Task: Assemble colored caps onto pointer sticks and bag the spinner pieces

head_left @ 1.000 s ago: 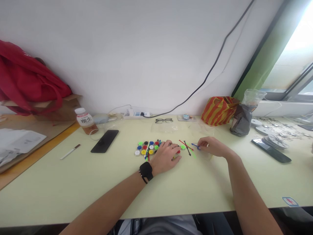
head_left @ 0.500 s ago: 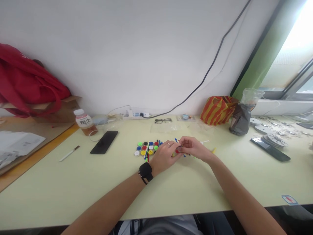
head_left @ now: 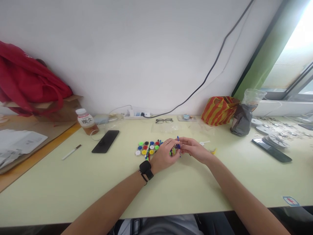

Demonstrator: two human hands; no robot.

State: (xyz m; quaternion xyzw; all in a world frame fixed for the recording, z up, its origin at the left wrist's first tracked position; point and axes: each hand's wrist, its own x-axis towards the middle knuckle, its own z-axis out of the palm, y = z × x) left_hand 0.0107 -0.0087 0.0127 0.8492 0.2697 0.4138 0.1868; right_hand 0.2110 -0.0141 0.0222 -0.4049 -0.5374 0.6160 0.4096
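Observation:
My left hand (head_left: 165, 154), with a ring and a black watch, is closed, its fingertips meeting my right hand's over the table. My right hand (head_left: 194, 150) pinches at a blue arrow pointer (head_left: 178, 139) that stands up between the hands. A small round piece (head_left: 174, 151) shows in part by my left fingertips; the fingers hide most of it. Left of the hands lie several small round colored discs, among them a yellow disc (head_left: 144, 152) and a white disc (head_left: 138, 153). A long pointer (head_left: 147, 150) lies across them. A white pointer (head_left: 202, 143) rests beyond my right hand.
A black phone (head_left: 105, 141), a pen (head_left: 71, 152) and a drink bottle (head_left: 86, 121) are on the left. Eyeglasses (head_left: 164, 120) lie near the wall. A striped bag (head_left: 217, 111), a grey bag (head_left: 241, 120) and another phone (head_left: 271, 150) are on the right.
A red-topped round piece showed between my fingertips before; now the blue arrow pointer stands there. My right hand has shifted slightly, and the camera view has moved a little.

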